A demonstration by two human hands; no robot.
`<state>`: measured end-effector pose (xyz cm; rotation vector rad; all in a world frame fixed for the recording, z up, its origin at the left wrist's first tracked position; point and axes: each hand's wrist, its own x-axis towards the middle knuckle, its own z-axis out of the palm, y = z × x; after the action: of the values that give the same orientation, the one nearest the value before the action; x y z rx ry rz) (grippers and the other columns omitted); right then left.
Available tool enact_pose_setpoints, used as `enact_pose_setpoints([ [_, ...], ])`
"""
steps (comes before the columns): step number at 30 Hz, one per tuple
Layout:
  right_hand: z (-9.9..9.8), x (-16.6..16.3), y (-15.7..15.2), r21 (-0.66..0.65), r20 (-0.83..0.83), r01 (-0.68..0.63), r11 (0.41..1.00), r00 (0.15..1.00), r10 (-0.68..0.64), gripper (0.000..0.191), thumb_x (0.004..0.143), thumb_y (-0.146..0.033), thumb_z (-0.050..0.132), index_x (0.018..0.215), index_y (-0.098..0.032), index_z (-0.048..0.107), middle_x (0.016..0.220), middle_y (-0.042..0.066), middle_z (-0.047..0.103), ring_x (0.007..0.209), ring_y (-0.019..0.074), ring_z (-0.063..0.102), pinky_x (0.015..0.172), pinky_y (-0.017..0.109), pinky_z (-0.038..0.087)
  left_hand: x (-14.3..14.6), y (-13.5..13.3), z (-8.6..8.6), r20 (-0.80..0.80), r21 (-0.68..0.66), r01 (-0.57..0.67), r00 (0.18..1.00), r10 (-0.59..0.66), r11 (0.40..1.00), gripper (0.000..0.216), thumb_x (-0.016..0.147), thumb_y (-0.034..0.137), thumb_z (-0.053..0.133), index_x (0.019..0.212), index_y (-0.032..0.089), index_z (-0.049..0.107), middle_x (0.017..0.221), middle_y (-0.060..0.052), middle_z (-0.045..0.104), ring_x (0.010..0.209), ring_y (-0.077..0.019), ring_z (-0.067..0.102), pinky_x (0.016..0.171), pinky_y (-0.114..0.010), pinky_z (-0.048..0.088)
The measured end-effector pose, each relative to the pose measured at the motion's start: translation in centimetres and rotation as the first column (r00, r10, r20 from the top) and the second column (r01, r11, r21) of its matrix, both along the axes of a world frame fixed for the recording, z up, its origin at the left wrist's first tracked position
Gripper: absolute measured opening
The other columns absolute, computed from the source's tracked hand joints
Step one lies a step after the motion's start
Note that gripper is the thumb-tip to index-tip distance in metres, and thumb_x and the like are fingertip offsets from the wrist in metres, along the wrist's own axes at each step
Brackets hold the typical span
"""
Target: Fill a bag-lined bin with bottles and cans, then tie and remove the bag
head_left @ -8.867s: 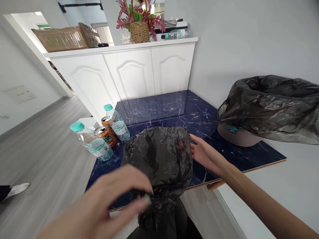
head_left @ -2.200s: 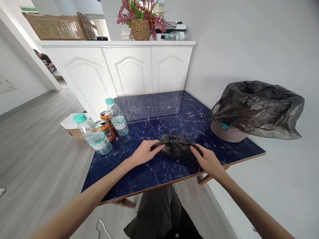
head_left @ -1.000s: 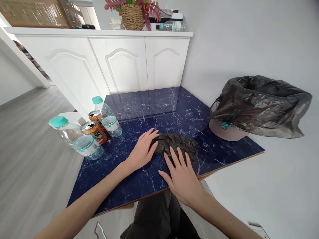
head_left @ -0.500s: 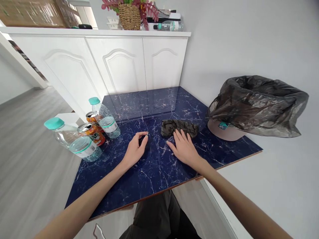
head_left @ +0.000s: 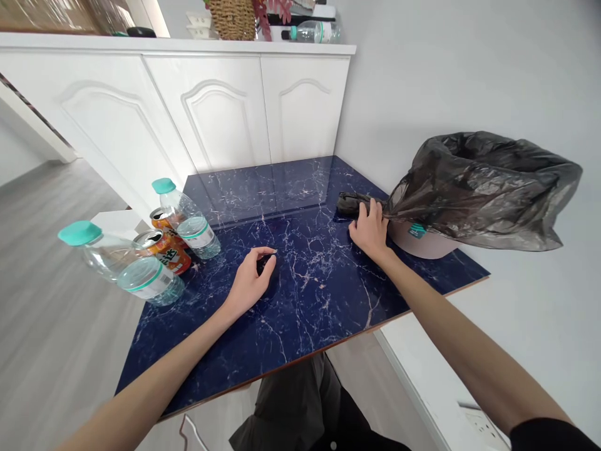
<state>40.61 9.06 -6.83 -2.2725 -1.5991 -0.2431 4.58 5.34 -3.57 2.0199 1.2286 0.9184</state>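
My right hand rests on a folded black plastic bag at the far right of the dark blue marble table, fingers laid flat over it. The bag lies right against a bin lined with a black bag. My left hand lies on the table's middle with its fingers curled, thumb and forefinger near each other; whether anything is in them I cannot make out.
Two clear water bottles with teal caps and two orange drink cans stand at the table's left edge. White cabinets rise behind the table. A grey wall runs along the right.
My right hand has pushed the folded black bag away across the table to the foot of the lined bin. My left hand has stayed where it was.
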Motion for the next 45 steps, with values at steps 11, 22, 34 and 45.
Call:
enact_pose_setpoints([
  [11, -1.9, -0.9, 0.6, -0.146, -0.167, 0.042, 0.988, 0.984, -0.067, 0.079, 0.111, -0.060, 0.024, 0.168, -0.008, 0.039, 0.175, 0.030, 0.030, 0.161, 0.0495, 0.027, 0.128, 0.069, 0.018, -0.1, 0.1, 0.1, -0.051, 0.030, 0.015, 0.999, -0.013, 0.999, 0.031, 0.104, 0.047, 0.057, 0.121, 0.023, 0.068, 0.129, -0.010, 0.074, 0.124, -0.0279, 0.069, 0.115, -0.048, 0.051],
  [22, -1.6, 0.7, 0.8, -0.128, -0.163, 0.036, 0.991, 0.985, -0.057, 0.079, 0.111, -0.053, 0.022, 0.169, 0.000, 0.032, 0.178, 0.034, 0.021, 0.162, 0.0454, 0.031, 0.129, 0.061, 0.024, -0.1, -0.3, 0.5, -0.063, 0.090, 0.053, 0.997, -0.047, 0.995, 0.024, 0.105, 0.044, 0.055, 0.113, 0.026, 0.069, 0.121, -0.008, 0.074, 0.116, -0.0277, 0.070, 0.104, -0.045, 0.055],
  [34, -2.1, -1.6, -5.0, -0.150, -0.086, -0.128, 0.980, 0.990, 0.116, 0.071, 0.113, -0.049, 0.024, 0.169, -0.008, 0.040, 0.177, 0.024, 0.034, 0.166, 0.0373, 0.027, 0.133, 0.056, 0.021, 0.0, -0.7, 1.0, 0.018, 0.021, 0.076, 0.997, -0.077, 0.997, 0.025, 0.102, 0.046, 0.058, 0.104, 0.025, 0.071, 0.100, -0.004, 0.079, 0.095, -0.0239, 0.074, 0.092, -0.039, 0.057],
  [45, 7.4, -1.3, -13.4, 0.179, -0.075, -0.477, 0.860, 0.865, 0.495, 0.057, 0.110, -0.046, 0.044, 0.159, -0.019, 0.053, 0.170, 0.014, 0.049, 0.159, 0.0298, 0.044, 0.130, 0.049, 0.039, 0.3, -1.0, 1.0, 0.071, -0.058, 0.092, 0.994, -0.088, 0.994, 0.029, 0.102, 0.050, 0.059, 0.108, 0.024, 0.070, 0.085, -0.001, 0.076, 0.085, -0.0213, 0.072, 0.086, -0.035, 0.054],
])
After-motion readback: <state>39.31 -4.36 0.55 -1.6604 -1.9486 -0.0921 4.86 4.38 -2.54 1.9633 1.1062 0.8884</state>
